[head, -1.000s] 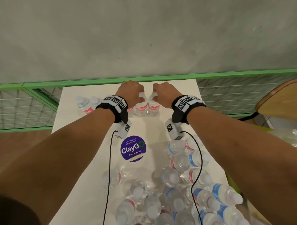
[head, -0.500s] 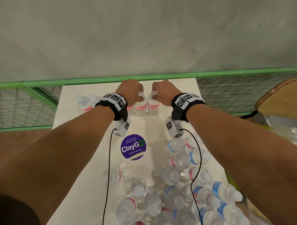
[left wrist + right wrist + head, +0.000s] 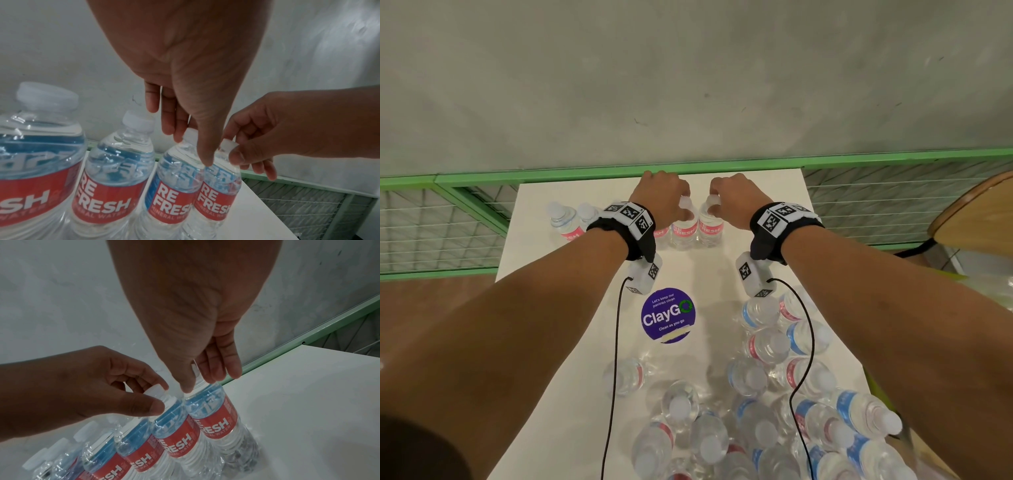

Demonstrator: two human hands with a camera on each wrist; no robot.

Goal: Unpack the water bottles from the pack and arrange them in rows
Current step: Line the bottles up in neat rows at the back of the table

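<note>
A row of clear water bottles with red labels stands along the far edge of the white table (image 3: pixel 551 308). My left hand (image 3: pixel 681 209) pinches the white cap of one bottle (image 3: pixel 683 231) in that row. Right beside it, my right hand (image 3: pixel 714 205) pinches the cap of the row's rightmost bottle (image 3: pixel 710 228). In the left wrist view my left hand (image 3: pixel 192 146) grips its bottle (image 3: pixel 170 199) at the neck. In the right wrist view my right hand (image 3: pixel 200 382) holds its bottle (image 3: pixel 218 423) upright on the table. Several loose bottles (image 3: pixel 767 346) crowd the near right.
Two more row bottles (image 3: pixel 566 224) stand at the far left. A purple round sticker (image 3: pixel 667 315) lies mid-table. A green rail (image 3: pixel 722 166) with wire mesh runs behind the table against a grey wall. A wooden round top (image 3: pixel 979 212) sits at right. Wrist cables hang over the table.
Both hands stay pinched on the same two caps at the far row. Only the view has shifted slightly.
</note>
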